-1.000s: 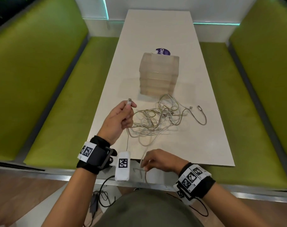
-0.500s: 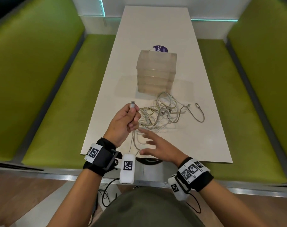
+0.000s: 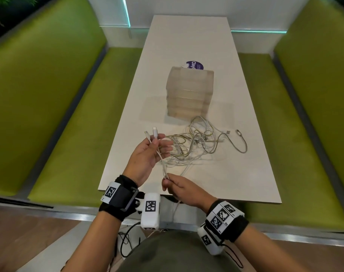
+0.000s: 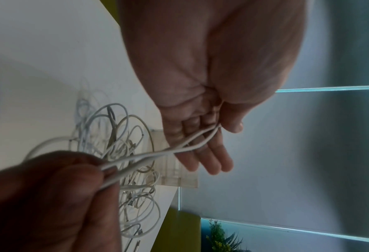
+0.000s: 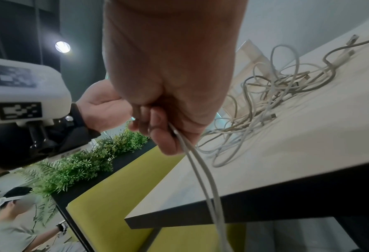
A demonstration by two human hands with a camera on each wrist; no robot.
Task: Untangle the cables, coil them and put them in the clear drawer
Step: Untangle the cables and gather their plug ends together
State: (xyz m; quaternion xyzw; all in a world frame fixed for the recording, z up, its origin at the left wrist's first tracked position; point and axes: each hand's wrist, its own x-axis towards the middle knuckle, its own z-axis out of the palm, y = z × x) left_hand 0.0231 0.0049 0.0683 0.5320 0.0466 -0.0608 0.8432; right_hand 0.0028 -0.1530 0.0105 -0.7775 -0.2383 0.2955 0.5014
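A tangle of white cables (image 3: 194,146) lies on the white table (image 3: 236,173) in front of the clear drawer unit (image 3: 188,93). My left hand (image 3: 149,152) is raised above the table's near left part and pinches a doubled white cable (image 3: 161,161) near its two connector ends (image 3: 151,133), the other fingers straight. My right hand (image 3: 177,186) grips the same two strands (image 5: 196,168) lower down, near the table's front edge. The strands hang past that edge. In the left wrist view the two strands (image 4: 168,151) run from the thumb to my right hand (image 4: 50,196).
A grey braided cable (image 3: 241,142) with a metal plug curls at the tangle's right. A purple round sticker (image 3: 195,64) lies behind the drawers. Green benches (image 3: 73,134) flank the table on both sides. Another person (image 5: 9,226) shows at the right wrist view's lower left.
My left hand now pinches two connector ends instead of one. My right hand, open over the table half a second ago, has closed on the two strands near the front edge.
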